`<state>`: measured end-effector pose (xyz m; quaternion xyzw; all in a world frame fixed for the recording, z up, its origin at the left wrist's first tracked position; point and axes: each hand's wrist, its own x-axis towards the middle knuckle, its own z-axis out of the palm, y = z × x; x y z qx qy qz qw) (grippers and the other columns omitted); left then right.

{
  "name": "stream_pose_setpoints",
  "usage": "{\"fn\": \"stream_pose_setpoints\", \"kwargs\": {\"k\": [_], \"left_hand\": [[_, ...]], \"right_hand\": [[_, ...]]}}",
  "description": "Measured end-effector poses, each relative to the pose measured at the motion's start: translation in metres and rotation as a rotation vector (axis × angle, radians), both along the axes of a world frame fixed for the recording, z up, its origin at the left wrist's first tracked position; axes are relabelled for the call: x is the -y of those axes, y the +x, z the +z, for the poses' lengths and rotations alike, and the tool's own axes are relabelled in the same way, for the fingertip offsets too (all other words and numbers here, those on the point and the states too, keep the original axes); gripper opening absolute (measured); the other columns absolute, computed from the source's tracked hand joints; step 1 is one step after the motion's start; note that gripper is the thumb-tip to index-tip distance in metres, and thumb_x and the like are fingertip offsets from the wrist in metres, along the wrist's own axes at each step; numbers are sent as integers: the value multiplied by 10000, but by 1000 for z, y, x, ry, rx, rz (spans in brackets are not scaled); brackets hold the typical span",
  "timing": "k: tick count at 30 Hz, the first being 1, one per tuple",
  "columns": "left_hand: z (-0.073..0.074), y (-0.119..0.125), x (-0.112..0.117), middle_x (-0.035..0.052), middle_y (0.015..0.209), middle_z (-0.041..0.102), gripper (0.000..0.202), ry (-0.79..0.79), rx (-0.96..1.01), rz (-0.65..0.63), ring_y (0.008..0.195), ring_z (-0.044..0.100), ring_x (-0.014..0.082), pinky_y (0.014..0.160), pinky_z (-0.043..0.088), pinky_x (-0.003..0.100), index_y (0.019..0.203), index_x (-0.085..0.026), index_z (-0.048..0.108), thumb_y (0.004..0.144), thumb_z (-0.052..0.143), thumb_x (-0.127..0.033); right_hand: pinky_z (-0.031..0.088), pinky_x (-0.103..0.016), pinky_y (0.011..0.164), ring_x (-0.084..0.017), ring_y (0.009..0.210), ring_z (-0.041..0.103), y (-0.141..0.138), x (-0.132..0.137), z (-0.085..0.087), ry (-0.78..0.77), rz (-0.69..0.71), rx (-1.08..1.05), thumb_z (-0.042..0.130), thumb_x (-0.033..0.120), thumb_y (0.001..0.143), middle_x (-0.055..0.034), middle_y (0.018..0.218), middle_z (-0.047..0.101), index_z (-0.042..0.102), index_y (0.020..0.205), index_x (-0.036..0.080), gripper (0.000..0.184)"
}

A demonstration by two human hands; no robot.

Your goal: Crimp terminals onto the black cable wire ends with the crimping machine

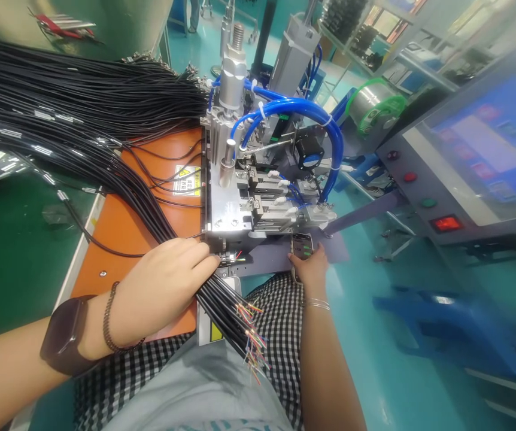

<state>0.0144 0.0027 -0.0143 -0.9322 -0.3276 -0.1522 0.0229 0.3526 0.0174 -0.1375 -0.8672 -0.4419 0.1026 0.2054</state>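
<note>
**Left hand on cable bundle at machine front, right hand holding phone**

Left hand (163, 287): fingers pressed together, laid across a black cable bundle (217, 305) and bearing down on it; thumb hidden. Fingertips reach the front of a pneumatic bench machine (235, 197), beside a few fine coloured wires (235, 258) showing there. Dark smartwatch (67, 335) and beaded bracelet (112, 317) on that wrist.

Bundle location: runs from under the left hand, over the person's lap, to stripped multicoloured wire ends (253, 338) fanning out at its near end.

Right hand (312, 269): curled around a smartphone (301, 250), screen lit, fingers closed behind it, resting near the machine's grey front plate (276, 257). Thin metal bangle (317, 304) on the wrist.

Surroundings: many more black cables (78, 102) lie in a heavy sheaf across an orange work surface (114, 251) on a green bench (15, 257). Blue pneumatic tubing (294, 114) loops over the machine's steel clamps (262, 200). To the right, a control panel (477, 149) carries a lit touchscreen, round buttons and a glowing red switch (445, 223).
</note>
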Motion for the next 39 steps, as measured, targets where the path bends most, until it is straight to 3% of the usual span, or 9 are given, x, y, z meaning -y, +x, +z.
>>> {"fn": "stream_pose_setpoints", "kwargs": {"k": [3, 6, 8, 11, 15, 19, 23, 32, 39], "left_hand": [[0, 1, -1, 61, 840, 571, 326, -6, 1, 10, 775, 539, 227, 642, 449, 361, 1021, -142, 605, 762, 479, 11], [1, 3, -2, 60, 837, 564, 311, -28, -18, 19, 763, 530, 223, 646, 446, 362, 1025, -147, 605, 777, 477, -8], [2, 4, -2, 59, 835, 559, 298, -42, -36, 27, 759, 523, 222, 650, 441, 365, 1024, -149, 604, 783, 482, -22], [4, 5, -2, 59, 846, 551, 278, -58, -67, 40, 754, 509, 225, 641, 429, 369, 1035, -159, 600, 796, 496, -62], [7, 6, -2, 48, 819, 521, 279, -69, -108, 38, 727, 484, 221, 618, 408, 362, 1060, -181, 594, 808, 504, -101], [8, 6, -2, 42, 790, 500, 295, -66, -124, 32, 701, 462, 216, 601, 388, 353, 1060, -182, 597, 805, 485, -84], [6, 5, -2, 47, 793, 502, 287, -49, -92, 24, 705, 459, 214, 615, 390, 353, 1050, -164, 600, 816, 463, -73], [2, 1, -1, 58, 812, 527, 304, -39, -61, 21, 739, 488, 227, 631, 417, 361, 1055, -153, 588, 773, 514, -65], [3, -4, 1, 76, 845, 556, 325, 13, 50, -22, 733, 496, 219, 625, 427, 357, 1111, -127, 546, 790, 505, -90]], "right_hand": [[319, -463, 1036, -358, 1226, 426, -6, 6, 11, 51, 1, -35, 731, 413, 610, -222, 1300, 492, 337, 1356, 60, 914], [418, -373, 969, -250, 1135, 522, -35, 24, 34, 150, 6, -124, 547, 454, 799, -141, 1246, 547, 428, 1303, 144, 603], [478, -334, 880, -202, 970, 602, -67, 39, 53, 242, 133, -400, 506, 420, 844, -80, 1079, 640, 566, 1156, 196, 388], [495, -298, 818, -172, 876, 624, -115, 52, 76, 214, 429, -679, 573, 355, 818, -30, 955, 682, 673, 948, 223, 210], [481, -263, 714, -145, 752, 596, -148, 46, 86, 189, 465, -872, 594, 321, 808, -8, 823, 667, 658, 853, 198, 145], [447, -239, 655, -120, 684, 542, -148, 35, 83, 162, 387, -1026, 603, 318, 800, 9, 730, 608, 624, 780, 179, 142], [438, -228, 657, -107, 695, 520, -144, 34, 82, 197, 393, -1167, 613, 272, 787, 21, 764, 570, 618, 934, 202, 163], [445, -232, 670, -110, 722, 529, -139, 37, 87, 237, 445, -1093, 607, 264, 799, 19, 780, 581, 632, 940, 220, 150], [478, -255, 697, -124, 758, 563, -140, 41, 104, 286, 500, -1034, 588, 285, 831, -11, 873, 613, 636, 988, 224, 175]]}}
